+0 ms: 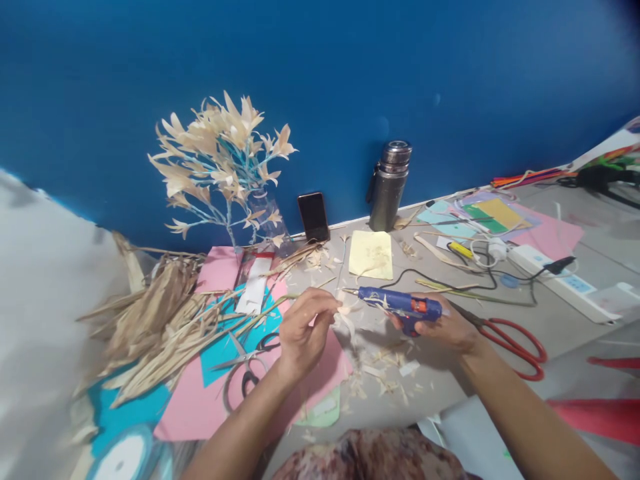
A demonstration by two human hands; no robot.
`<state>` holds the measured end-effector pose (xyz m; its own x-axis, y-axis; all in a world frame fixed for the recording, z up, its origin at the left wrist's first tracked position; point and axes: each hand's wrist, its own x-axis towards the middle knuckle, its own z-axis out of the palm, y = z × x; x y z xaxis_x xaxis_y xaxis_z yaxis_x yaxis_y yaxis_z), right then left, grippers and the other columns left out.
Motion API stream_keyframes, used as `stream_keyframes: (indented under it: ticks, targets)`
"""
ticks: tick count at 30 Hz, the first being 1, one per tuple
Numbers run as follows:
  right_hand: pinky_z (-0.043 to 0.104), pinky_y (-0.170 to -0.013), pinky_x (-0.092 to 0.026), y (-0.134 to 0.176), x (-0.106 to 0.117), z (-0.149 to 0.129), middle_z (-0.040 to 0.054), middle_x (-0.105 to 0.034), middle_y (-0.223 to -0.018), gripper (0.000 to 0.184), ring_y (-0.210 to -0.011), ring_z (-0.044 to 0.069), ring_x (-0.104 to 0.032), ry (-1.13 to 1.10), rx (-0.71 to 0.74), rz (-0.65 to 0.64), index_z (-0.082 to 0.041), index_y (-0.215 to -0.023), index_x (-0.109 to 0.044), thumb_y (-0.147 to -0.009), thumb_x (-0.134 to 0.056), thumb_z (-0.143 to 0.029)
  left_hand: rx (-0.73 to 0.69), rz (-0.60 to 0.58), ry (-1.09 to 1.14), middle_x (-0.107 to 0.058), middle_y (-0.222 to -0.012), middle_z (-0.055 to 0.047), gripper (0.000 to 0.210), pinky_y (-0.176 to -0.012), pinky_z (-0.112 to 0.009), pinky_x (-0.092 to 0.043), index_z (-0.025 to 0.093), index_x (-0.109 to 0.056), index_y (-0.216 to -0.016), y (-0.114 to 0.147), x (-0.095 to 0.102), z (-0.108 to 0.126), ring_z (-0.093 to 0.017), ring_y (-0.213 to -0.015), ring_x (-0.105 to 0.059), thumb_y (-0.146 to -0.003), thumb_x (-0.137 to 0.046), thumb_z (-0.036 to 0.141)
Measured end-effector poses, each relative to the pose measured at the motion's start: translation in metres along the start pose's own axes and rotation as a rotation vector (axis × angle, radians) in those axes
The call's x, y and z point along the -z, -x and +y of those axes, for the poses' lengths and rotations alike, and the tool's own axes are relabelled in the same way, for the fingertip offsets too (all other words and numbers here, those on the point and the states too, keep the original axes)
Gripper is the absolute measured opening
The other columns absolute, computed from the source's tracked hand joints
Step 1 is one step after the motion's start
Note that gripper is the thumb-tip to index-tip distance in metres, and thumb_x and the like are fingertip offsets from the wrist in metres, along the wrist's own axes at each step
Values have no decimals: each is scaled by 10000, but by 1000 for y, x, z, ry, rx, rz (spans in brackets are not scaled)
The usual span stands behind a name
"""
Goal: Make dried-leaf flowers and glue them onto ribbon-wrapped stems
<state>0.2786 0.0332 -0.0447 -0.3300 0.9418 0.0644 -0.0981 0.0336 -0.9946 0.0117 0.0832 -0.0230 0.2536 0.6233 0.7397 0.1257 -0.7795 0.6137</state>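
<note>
A blue glue gun (395, 301) is gripped in my right hand (440, 328), its metal nozzle pointing left. Close to that nozzle, my left hand (306, 330) pinches a small pale husk petal (345, 311) between thumb and fingertips. Whether nozzle and petal touch, I cannot tell. Thin pale shreds hang on the gun's body. Beneath my hands lie scattered husk scraps (385, 383) and pink paper (200, 400). Scissors with black-and-grey handles (247, 363) rest left of my left wrist. Red-handled scissors (520, 350) lie beyond my right wrist.
Dried husks (145, 320) pile up at the left. Along the blue wall stand a glass vase (267, 213) of husk flowers (220, 147), a phone (314, 217) and a steel flask (391, 187). A black cord runs toward a white power strip (560, 280). Yellow paper (371, 253) lies mid-table.
</note>
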Motion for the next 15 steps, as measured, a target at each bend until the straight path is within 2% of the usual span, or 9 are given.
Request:
stream_keyframes:
  ticks: [15]
  targets:
    - [289, -590, -384, -2, -1, -3, 86, -649, -774, 535, -659, 164, -528, -1, -6, -32, -123, -890, -712, -720, -771, -627, 13, 8, -5, -669, -801, -25, 230, -635, -235, -494, 201, -705, -912, 0, 1, -1, -134, -750, -641, -873, -598, 1]
